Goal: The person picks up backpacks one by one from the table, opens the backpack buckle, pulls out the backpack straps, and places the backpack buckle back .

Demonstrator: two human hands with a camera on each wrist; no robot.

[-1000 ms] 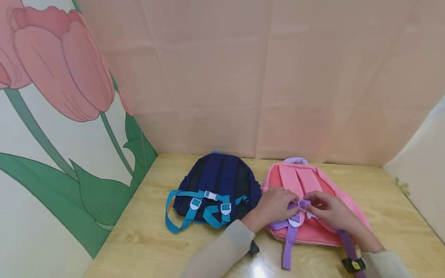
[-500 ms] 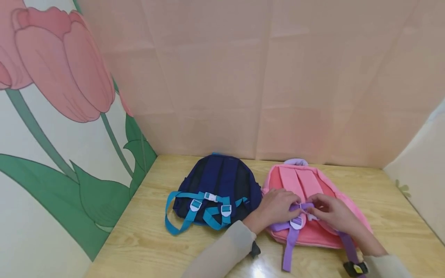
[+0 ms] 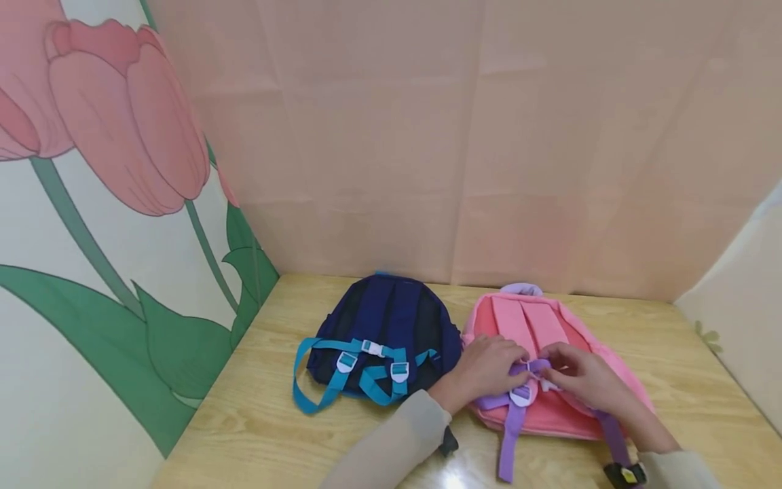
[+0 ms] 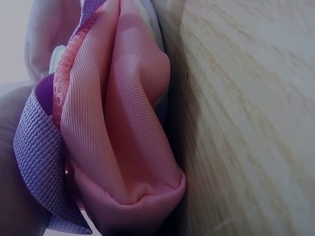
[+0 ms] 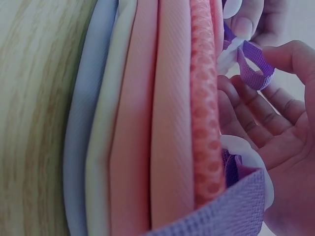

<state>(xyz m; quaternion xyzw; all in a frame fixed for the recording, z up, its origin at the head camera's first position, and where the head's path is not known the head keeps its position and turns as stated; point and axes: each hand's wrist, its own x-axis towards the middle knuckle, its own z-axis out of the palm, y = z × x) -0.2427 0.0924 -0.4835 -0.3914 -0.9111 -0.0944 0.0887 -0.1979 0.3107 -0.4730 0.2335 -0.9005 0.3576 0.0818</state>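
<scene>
Barely anything changes: over the pink backpack (image 3: pixel 559 415), the left hand (image 3: pixel 489 363) still pinches a white buckle (image 5: pixel 229 58), the right hand (image 3: pixel 583 375) a purple strap (image 5: pixel 256 82); threading seems unfinished.

The pink backpack (image 3: pixel 542 324) lies back-side up, its purple strap (image 5: pixel 256 80) looped.

1. Left hand (image 3: pixel 491 363): back upward, fingers bent, forearm (image 3: pixel 391 441) slanting toward the far edge of the worktop (image 3: pixel 244 421).
2. Right hand (image 3: pixel 583 377): nearer the right edge, thumb and fingers pinching.
</scene>
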